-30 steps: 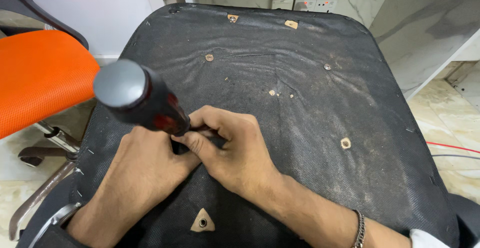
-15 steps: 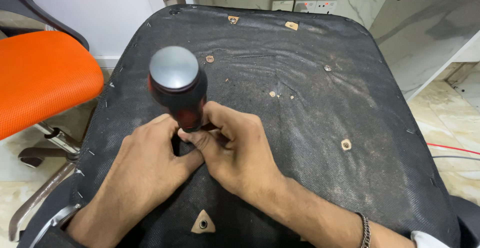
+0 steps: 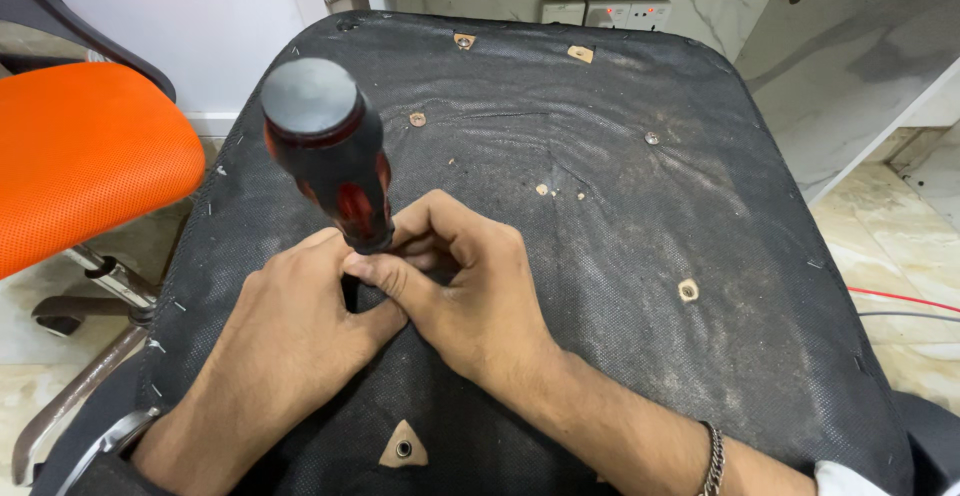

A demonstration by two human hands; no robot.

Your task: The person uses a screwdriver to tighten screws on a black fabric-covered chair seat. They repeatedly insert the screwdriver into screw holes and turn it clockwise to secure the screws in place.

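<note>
Both hands are bunched together over the underside of an upturned chair seat (image 3: pixel 620 216), a broad pad covered in dusty black fabric. Between them stands a screwdriver (image 3: pixel 330 156) with a thick red-and-black handle and a rounded black cap, upright and leaning a little to the left, its shaft hidden down among the fingers. The left hand (image 3: pixel 285 341) lies knuckles-up on the fabric, its grip closed in against the base of the handle. The right hand (image 3: pixel 465 291) comes in from the lower right, a metal bracelet (image 3: pixel 712 456) on its wrist, and its grip is clamped around the lower end of the screwdriver, thumb and forefinger pinched just under the handle. I cannot tell what the tip is seated in, because the fingers cover it.

Around them the fabric shows several small cut-outs with bare wood beneath, and one triangular cut-out (image 3: pixel 403 446) with a metal threaded hole sits just below the hands. An orange chair (image 3: pixel 80 156) stands to the left on the marble floor (image 3: pixel 900 256). A wall socket (image 3: pixel 605 11) sits beyond the far edge of the seat.
</note>
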